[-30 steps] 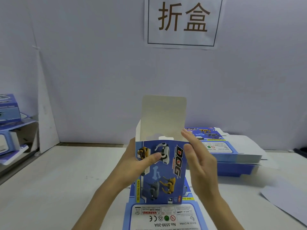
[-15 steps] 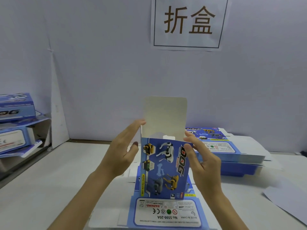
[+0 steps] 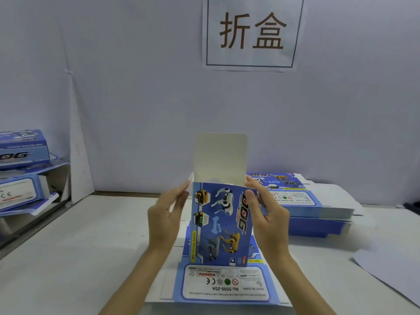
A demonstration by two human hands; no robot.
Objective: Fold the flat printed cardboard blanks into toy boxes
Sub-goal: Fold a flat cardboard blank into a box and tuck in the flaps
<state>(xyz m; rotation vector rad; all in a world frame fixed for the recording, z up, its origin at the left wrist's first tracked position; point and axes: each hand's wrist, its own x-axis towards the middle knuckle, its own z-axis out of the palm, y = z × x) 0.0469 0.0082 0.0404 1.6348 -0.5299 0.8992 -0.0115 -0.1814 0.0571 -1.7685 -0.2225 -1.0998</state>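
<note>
We are pinching the half-folded box (image 3: pixel 221 223) upright by its right edge with our right hand (image 3: pixel 270 221), thumb on the printed front. Our left hand (image 3: pixel 164 219) is reaching flat-fingered, gripping nothing, beside its left side, over a flat blank (image 3: pixel 227 285) on the surface (image 3: pixel 79 258).

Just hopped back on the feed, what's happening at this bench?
A person is folding a printed toy box, held upright over a flat blank on the table. The right hand pinches its upper right corner; the left hand is open beside its left edge, fingers straight. The lid flap stands up, so the top is not closed. A stack of blanks lies behind on the right; finished boxes sit at far left.
</note>
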